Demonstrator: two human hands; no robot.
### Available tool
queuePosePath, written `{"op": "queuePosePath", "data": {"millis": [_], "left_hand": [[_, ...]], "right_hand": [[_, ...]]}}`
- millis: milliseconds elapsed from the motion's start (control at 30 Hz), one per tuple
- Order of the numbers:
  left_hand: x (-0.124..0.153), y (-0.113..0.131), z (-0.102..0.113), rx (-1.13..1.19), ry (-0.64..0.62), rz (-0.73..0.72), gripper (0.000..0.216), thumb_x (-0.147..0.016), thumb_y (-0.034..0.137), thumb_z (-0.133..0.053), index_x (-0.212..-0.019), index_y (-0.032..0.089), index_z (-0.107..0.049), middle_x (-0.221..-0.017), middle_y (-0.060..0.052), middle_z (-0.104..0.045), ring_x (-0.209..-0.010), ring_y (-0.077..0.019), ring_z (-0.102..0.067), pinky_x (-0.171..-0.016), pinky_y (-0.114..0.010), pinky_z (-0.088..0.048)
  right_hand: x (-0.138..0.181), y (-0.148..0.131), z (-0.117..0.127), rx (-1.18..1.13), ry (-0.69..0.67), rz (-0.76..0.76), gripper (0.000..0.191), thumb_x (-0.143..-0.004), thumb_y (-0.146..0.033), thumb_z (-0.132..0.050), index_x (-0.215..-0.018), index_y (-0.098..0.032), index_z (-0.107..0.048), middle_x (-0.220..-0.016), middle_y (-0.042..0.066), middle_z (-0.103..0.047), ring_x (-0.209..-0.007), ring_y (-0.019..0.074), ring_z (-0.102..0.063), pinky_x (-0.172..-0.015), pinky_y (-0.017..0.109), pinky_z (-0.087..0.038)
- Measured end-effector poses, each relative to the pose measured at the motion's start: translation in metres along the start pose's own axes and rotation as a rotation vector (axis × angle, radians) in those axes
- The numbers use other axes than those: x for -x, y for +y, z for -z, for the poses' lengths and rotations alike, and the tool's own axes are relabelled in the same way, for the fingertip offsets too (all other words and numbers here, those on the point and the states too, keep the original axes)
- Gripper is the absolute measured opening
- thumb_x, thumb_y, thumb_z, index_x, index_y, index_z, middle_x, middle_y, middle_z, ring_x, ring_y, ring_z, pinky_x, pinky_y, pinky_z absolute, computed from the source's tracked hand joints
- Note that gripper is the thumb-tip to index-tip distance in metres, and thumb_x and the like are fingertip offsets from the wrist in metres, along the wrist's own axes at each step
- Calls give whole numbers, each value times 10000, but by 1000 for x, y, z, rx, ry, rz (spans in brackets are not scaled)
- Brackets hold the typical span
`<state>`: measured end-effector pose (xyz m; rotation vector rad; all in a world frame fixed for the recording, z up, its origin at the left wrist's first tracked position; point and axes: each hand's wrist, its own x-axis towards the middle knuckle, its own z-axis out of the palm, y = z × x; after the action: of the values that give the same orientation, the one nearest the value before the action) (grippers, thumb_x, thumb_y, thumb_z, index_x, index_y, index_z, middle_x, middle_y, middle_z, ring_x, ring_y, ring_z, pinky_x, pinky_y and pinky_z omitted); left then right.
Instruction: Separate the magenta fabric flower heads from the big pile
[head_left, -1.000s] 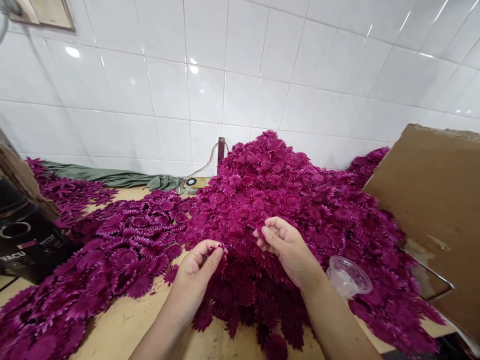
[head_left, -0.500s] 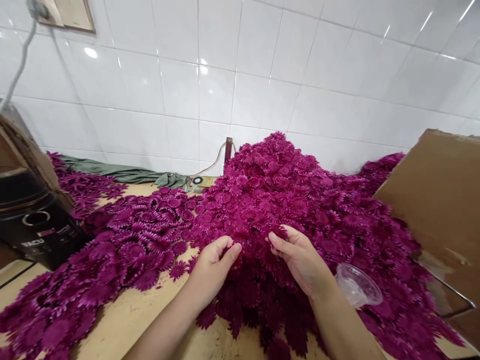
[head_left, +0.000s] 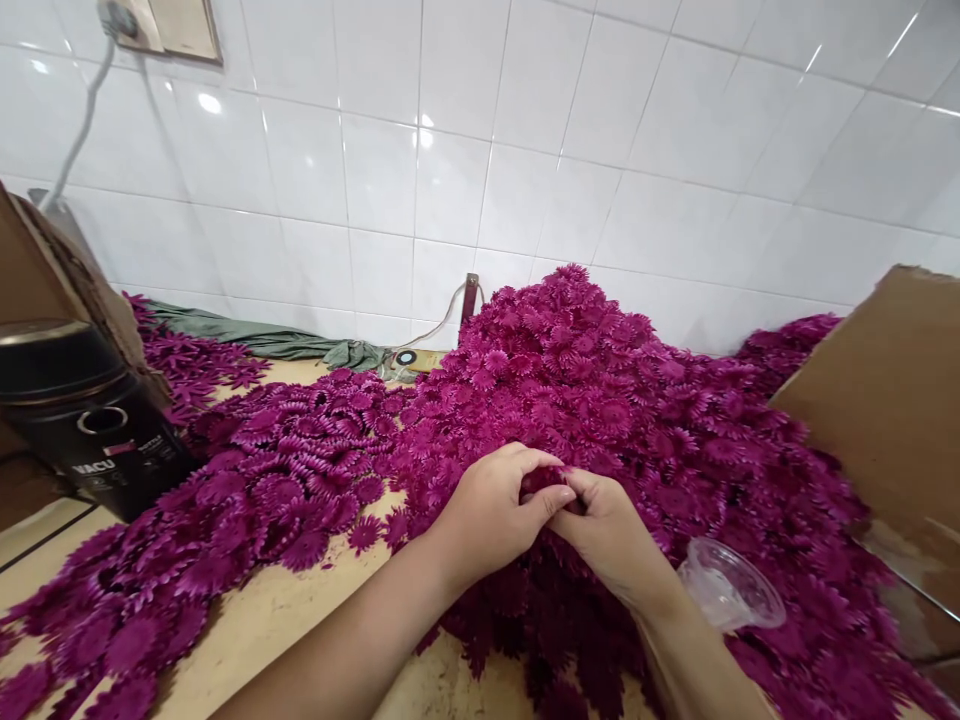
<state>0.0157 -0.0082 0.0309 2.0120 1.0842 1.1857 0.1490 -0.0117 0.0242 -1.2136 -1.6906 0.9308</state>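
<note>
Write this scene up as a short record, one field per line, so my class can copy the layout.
Left hand: thumb and fingers curled around a magenta piece
Right hand: fingers meeting the left hand's at that piece; grip partly hidden
Main material: large heap of magenta flower shapes
Surface: tan tabletop
Container: clear plastic cup, tilted, beside the right forearm
Far left: black bottle-like vessel
Far right: cardboard
Background: white tiled wall, green cloth along its foot

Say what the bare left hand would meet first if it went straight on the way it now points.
Most likely the bare right hand: the left hand points at it, seemingly touching it. Beyond lies a heap of magenta, fringed, flower-shaped pieces, though depth is hard to judge.
</note>
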Motion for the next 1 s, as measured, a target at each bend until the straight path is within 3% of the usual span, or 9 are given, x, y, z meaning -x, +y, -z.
{"op": "queuePosePath", "data": {"millis": [133,200,333,400,500,600,733,867,1000], "left_hand": [[-6,-2,-10,255,-15,197,116,-716,149,-504,-753,151,-614,-675,-11,-631,-644,-135,-575,-625,-242,-458],[-10,-6,-10,280,26,216,128,-703,115,-479,-683,156,-599,-629,5,-618,-611,-124,-563,-597,-227,-445],[-24,-21,10,78,318,235,117,-704,148,-479,-644,165,-578,-613,15,-602,-625,-133,-549,-634,-243,-432],[-30,-28,23,36,387,253,112,-716,180,-478,-659,161,-573,-629,15,-596,-644,-140,-544,-655,-253,-426],[-34,-30,27,-77,282,192,209,-760,273,-458,-636,165,-587,-624,8,-589,-640,-150,-545,-651,-264,-429],[-38,-24,11,-290,114,51,352,-825,336,-379,-662,169,-642,-734,-38,-615,-756,-176,-569,-727,-288,-438],[-48,-22,-5,-453,130,-18,297,-836,291,-400,-863,194,-679,-943,-65,-607,-920,-186,-549,-850,-303,-414],[-41,-33,7,-506,133,-9,248,-771,228,-515,-981,198,-644,-948,-46,-623,-925,-177,-558,-874,-284,-412],[-12,-47,18,-642,6,119,531,-731,398,-543,-1209,171,-493,-1262,-138,-478,-1188,-281,-400,-985,-392,-316]], "right_hand": [[-1,-4,-2,54,-46,40,180,-657,-295,-553,-568,-162,-471,-529,-63,-343,-502,69,-299,-457,194,-275],[0,-5,-2,64,-38,59,230,-657,-305,-565,-536,-173,-420,-519,-68,-302,-493,65,-270,-443,194,-251],[9,-6,3,47,-67,69,290,-691,-339,-571,-533,-177,-391,-529,-64,-318,-510,70,-308,-478,196,-292],[12,-6,9,45,-52,62,270,-709,-348,-559,-550,-173,-427,-534,-58,-367,-522,77,-353,-509,203,-333],[3,-2,20,36,89,18,203,-660,-361,-587,-649,-168,-527,-577,-33,-475,-548,98,-432,-545,231,-396],[-16,7,31,50,252,-12,404,-600,-381,-606,-930,-151,-570,-755,36,-583,-656,147,-523,-629,297,-459],[-26,18,41,400,402,59,580,-635,-381,-555,-1152,-122,-502,-1110,159,-546,-952,252,-532,-813,418,-444],[-5,28,40,731,377,43,690,-659,-452,-561,-1244,-109,-435,-1293,194,-407,-1216,320,-344,-976,473,-306],[12,46,23,747,219,-139,943,-563,-491,-659,-1341,-119,-277,-1409,219,-184,-1287,351,-206,-998,463,-273]]}}
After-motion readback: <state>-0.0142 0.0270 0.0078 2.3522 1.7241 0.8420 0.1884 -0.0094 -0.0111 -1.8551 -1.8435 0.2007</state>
